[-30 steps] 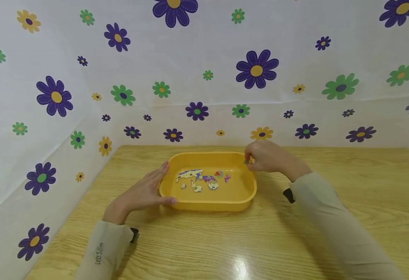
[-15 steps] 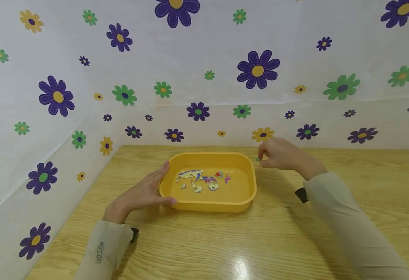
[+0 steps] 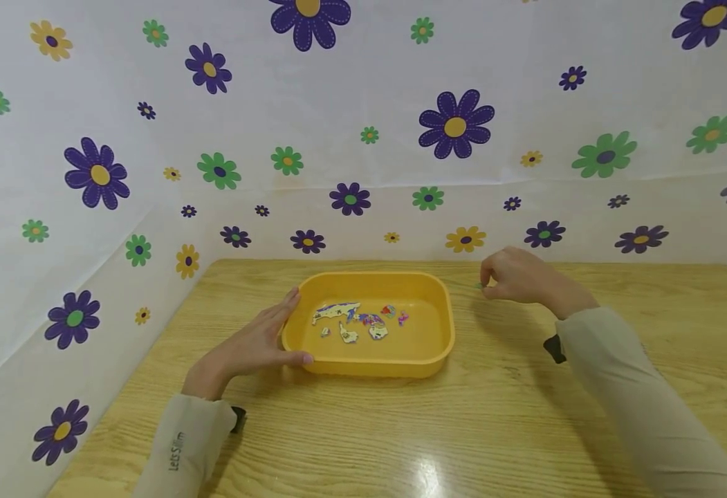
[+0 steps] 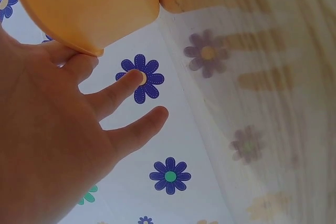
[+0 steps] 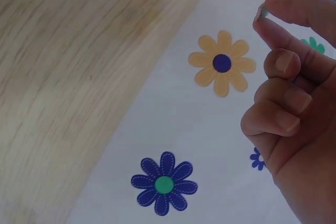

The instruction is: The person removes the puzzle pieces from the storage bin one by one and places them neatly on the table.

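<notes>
A yellow plastic tray [image 3: 369,368] stands on the table. Inside lie several flat, irregular printed pieces, among them a long cream and blue piece [image 3: 336,311], a red and blue one [image 3: 388,310] and a small pink one [image 3: 403,318]. My left hand [image 3: 255,342] rests against the tray's left end, thumb at the front corner and fingers spread along the side. To the right of the tray, my right hand [image 3: 519,277] is raised over the table. Between thumb and index finger it pinches a tiny greenish piece [image 5: 263,12]; the other fingers are curled into the palm.
The wooden table [image 3: 351,436] runs back to a white sheet with flower prints [image 3: 394,152], which also rises along the left side. A dark camera mount [image 3: 555,348] hangs below the right sleeve, another [image 3: 237,419] at the left sleeve.
My right hand has moved right, from over the tray's back right corner to beside the tray, still pinching the tiny piece. The left hand and the tray keep their places.
</notes>
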Available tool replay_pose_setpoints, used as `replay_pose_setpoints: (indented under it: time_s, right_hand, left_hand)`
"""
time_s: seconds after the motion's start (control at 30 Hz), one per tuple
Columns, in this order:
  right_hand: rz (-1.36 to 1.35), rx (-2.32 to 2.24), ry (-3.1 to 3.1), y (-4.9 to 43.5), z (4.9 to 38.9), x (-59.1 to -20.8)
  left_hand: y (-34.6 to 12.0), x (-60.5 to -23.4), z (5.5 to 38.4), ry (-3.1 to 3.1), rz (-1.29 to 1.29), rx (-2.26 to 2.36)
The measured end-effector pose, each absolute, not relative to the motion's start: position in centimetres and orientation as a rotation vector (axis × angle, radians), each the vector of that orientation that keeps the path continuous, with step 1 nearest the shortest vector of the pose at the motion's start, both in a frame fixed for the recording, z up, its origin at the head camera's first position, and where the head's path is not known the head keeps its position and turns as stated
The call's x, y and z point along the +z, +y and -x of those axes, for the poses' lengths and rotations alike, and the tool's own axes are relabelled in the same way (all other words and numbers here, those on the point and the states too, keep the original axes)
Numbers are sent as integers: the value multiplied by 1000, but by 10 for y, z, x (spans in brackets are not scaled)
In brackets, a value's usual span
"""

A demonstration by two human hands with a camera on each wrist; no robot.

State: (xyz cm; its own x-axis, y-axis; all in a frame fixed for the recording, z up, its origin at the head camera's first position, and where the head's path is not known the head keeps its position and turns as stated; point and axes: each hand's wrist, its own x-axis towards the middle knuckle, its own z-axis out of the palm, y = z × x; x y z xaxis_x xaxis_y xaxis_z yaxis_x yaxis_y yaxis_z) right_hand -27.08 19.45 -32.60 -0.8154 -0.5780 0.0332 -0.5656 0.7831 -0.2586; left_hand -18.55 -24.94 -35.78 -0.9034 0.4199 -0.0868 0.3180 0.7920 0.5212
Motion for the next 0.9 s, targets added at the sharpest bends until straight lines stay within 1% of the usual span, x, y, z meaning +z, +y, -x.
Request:
replay_pose_setpoints:
  time_s: [0.57,0.9]
  right_hand:
    - [863,-325,2896,219,272,-340]
    - [925,-272,2895,226,281,-352]
  left_hand:
    - [-250,-359,186,2782,-555,750]
    - [-252,-358,186,2769,-591,777]
